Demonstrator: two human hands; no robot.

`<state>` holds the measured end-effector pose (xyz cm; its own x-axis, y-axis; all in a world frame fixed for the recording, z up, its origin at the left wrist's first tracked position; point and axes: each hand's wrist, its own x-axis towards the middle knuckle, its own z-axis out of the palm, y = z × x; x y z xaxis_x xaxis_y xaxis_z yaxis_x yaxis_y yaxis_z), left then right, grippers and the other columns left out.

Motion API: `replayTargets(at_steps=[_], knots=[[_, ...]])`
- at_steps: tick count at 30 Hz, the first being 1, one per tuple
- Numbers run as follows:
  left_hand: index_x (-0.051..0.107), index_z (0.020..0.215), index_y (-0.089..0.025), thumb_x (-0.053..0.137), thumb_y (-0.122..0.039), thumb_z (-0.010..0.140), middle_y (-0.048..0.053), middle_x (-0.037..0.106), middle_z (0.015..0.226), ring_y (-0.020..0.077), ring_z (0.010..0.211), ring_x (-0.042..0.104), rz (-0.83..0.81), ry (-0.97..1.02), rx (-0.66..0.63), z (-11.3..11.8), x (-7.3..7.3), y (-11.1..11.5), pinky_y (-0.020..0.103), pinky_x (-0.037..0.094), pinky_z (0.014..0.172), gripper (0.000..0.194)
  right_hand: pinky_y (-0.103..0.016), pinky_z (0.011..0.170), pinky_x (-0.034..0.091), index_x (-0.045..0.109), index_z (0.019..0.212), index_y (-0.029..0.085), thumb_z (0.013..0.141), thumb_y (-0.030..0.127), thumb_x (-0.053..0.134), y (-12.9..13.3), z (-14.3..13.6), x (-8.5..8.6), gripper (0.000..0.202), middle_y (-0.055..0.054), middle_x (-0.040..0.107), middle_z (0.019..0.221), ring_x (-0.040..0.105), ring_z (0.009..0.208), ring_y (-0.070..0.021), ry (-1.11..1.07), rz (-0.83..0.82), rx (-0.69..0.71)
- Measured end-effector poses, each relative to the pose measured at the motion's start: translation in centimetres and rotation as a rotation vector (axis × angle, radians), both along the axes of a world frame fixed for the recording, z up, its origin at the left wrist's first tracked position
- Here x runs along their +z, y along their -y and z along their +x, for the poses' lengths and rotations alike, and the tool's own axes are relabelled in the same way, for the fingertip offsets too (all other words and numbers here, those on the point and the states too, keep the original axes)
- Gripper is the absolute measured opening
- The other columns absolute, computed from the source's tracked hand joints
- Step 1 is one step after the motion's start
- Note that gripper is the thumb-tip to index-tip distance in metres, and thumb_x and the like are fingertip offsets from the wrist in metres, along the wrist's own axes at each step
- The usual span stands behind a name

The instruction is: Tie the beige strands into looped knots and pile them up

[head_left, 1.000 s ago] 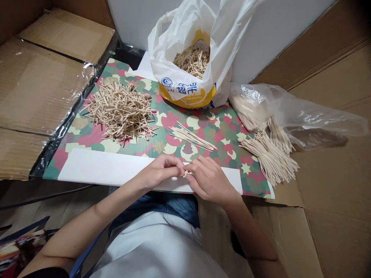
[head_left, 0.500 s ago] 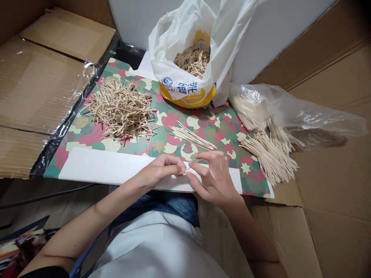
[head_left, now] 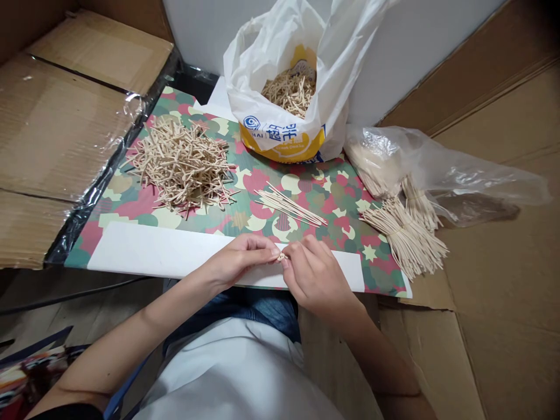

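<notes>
Between both sets of fingertips is a thin pale reed stick (head_left: 282,257), bent into a small knot-like shape and mostly covered by the fingers. My left hand (head_left: 250,256) pinches it from the left with thumb and forefinger. From the right, my right hand (head_left: 312,271) grips the same piece, its fingers curled in. Just beyond the hands lies a small row of straight reed sticks (head_left: 292,205). A heap of short, bent reed pieces (head_left: 184,166) sits farther left on the patterned board (head_left: 245,192).
A white plastic bag (head_left: 280,131) holding more short pieces stands at the back. Tied reed bundles (head_left: 406,236) lie at the right beside a clear plastic bag (head_left: 437,163). Taped cardboard boxes (head_left: 79,128) border the left. A white strip (head_left: 153,251) runs along the board's near edge.
My right hand's fingers, spread and raised before, have curled down and closed onto the reed piece. The left hand keeps its pinch in nearly the same place.
</notes>
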<state>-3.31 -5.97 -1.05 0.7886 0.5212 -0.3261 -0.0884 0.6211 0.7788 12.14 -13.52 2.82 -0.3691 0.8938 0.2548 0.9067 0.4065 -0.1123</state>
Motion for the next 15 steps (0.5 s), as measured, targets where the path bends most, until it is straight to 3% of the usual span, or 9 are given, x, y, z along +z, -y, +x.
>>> replayTargets(at_steps=[4,10,12,15], knots=[[0.059,0.068,-0.011,0.061,-0.036,0.079,-0.001,0.051,0.063,0.0089,0.060,0.044,0.254,-0.045,0.028,-0.2,0.4,0.5,0.022,0.033,0.058,0.027,-0.030,0.058,0.034,0.044,0.074,0.019,0.088,0.015,0.038,-0.1,0.0,0.3,0.016,-0.003,0.053,0.066,0.044,0.063,-0.0169,-0.307,-0.175,-0.048],[0.061,0.090,-0.016,0.059,-0.017,0.081,0.004,0.057,0.083,0.0143,0.079,0.052,1.240,-0.232,0.360,-1.1,1.2,1.3,0.028,0.039,0.075,0.009,-0.023,0.055,0.036,0.045,0.075,0.020,0.090,0.025,0.042,-0.4,0.7,0.8,0.015,0.003,0.058,0.069,0.050,0.061,-0.0111,-0.736,-0.657,-0.214],[0.062,0.091,-0.017,0.059,-0.013,0.079,0.004,0.058,0.082,0.0146,0.077,0.051,1.483,-0.258,0.353,-1.6,1.6,1.4,0.030,0.037,0.074,0.013,-0.022,0.055,0.037,0.046,0.077,0.020,0.089,0.025,0.043,-0.5,1.0,0.8,0.014,0.003,0.060,0.069,0.051,0.061,-0.0107,-0.810,-0.738,-0.210],[0.062,0.089,-0.016,0.055,-0.013,0.080,0.005,0.058,0.079,0.0147,0.072,0.050,1.602,-0.304,0.222,-2.0,2.4,1.3,0.031,0.036,0.069,0.011,-0.022,0.056,0.038,0.046,0.076,0.020,0.088,0.024,0.044,-0.5,1.2,0.7,0.012,0.004,0.060,0.068,0.052,0.061,-0.0105,-0.851,-0.772,-0.178]])
